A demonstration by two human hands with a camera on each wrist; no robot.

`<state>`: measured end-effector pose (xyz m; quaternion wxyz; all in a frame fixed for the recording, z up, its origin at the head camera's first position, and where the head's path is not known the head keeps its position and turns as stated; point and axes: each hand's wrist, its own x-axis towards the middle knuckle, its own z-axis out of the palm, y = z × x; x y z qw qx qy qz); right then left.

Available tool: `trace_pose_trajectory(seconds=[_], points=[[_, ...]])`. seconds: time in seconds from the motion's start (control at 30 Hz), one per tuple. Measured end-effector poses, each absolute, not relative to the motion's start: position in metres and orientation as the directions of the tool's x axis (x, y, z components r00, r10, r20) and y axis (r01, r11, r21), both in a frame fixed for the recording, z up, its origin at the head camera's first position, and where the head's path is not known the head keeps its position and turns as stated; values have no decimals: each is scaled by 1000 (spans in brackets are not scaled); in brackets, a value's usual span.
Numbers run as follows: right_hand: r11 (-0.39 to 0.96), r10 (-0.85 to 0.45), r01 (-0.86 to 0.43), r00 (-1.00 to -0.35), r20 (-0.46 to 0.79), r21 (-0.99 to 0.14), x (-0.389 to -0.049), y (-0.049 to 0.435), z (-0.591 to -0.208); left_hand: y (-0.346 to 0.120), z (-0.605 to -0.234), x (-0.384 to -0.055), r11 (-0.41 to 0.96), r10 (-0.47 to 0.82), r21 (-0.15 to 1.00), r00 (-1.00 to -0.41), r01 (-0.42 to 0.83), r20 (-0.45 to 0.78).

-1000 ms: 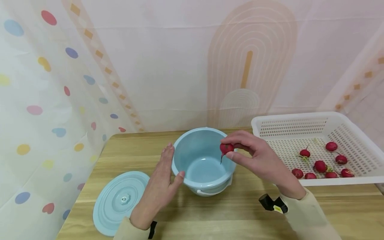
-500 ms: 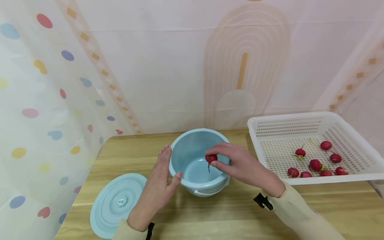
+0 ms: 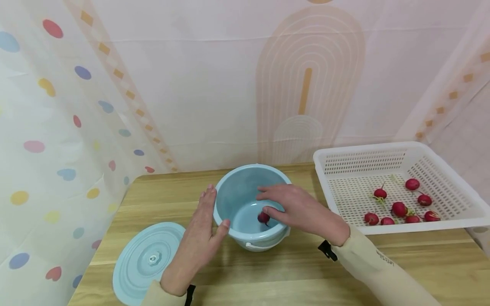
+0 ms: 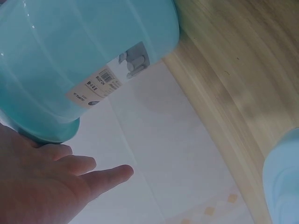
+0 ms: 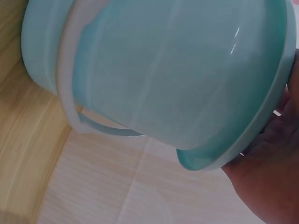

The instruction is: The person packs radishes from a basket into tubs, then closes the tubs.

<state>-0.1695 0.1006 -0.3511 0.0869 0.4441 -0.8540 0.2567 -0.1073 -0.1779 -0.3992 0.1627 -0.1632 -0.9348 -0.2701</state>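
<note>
A light blue bucket (image 3: 245,223) stands upright on the wooden table, its white handle hanging at the front. My left hand (image 3: 199,236) lies along the bucket's left rim, fingers extended and thumb over the front edge. My right hand (image 3: 296,208) reaches over the right rim, thumb and fingers spread apart with nothing between them. Below that thumb a red radish (image 3: 263,218) shows inside the bucket, root pointing down. In the left wrist view the bucket's side bears a label (image 4: 110,77). The right wrist view has the bucket's wall (image 5: 154,70) beside my right hand (image 5: 271,163).
A white perforated basket (image 3: 383,155) with several radishes (image 3: 399,209) stands on the right of the table. To the left of the bucket lies a round light blue lid (image 3: 147,261). A patterned curtain (image 3: 214,106) hangs behind the table's back edge.
My right hand has brought the radish leftward over the bucket, then let it go; the radish is now lower, inside the bucket. The left hand keeps its place at the rim.
</note>
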Motion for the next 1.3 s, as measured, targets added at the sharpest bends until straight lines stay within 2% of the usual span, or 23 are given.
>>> trace_pose_trajectory(seconds=[0.2, 0.43, 0.77, 1.3], points=[[458, -716, -810, -580, 389, -366, -165, 105, -350, -178, -399, -108, 800, 216, 454, -894, 392, 393], [403, -662, -815, -574, 481, -417, -155, 117, -349, -178, -400, -107, 802, 217, 451, -894, 393, 393], [425, -570, -748, -659, 491, -509, -135, 145, -342, -178, -400, -107, 803, 205, 460, -901, 379, 383], [543, -444, -693, -717, 538, -474, -112, 203, -331, -177, -402, -109, 801, 211, 456, -896, 388, 391]])
